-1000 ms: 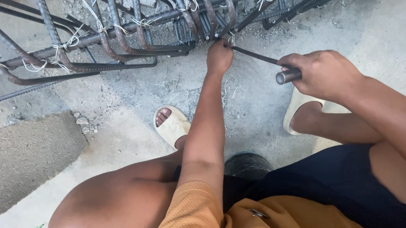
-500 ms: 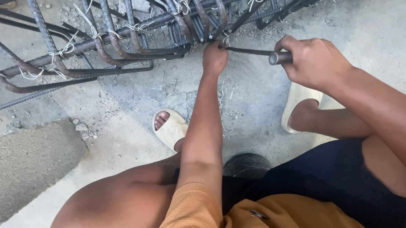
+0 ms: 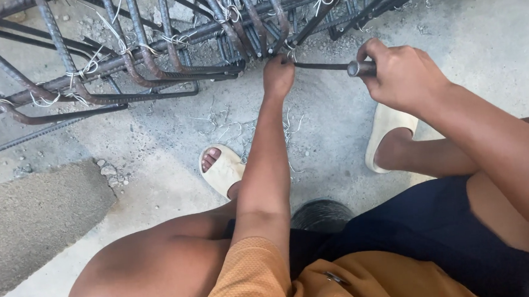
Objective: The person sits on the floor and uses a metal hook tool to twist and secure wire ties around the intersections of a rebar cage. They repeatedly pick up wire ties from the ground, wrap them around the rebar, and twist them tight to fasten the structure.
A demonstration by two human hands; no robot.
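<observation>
A rusty rebar cage (image 3: 146, 57) lies across the top of the head view, its bars bound with thin white tie wire (image 3: 88, 68). My left hand (image 3: 278, 76) is closed at the cage's lower bar, pinching wire at a joint; the wire itself is mostly hidden by my fingers. My right hand (image 3: 402, 77) grips the round handle of a metal hook tool (image 3: 333, 67), whose thin shaft runs left to my left hand's fingertips.
Cut bits of wire (image 3: 225, 123) litter the concrete floor (image 3: 338, 137) below the cage. My feet in pale slippers (image 3: 224, 170) rest on the floor. A rough concrete slab (image 3: 27, 221) lies at the left. A dark round object (image 3: 319, 216) sits under me.
Both hands have moved up toward the cage. The tool's shaft has gone from slanted to nearly level, its tip staying at my left hand.
</observation>
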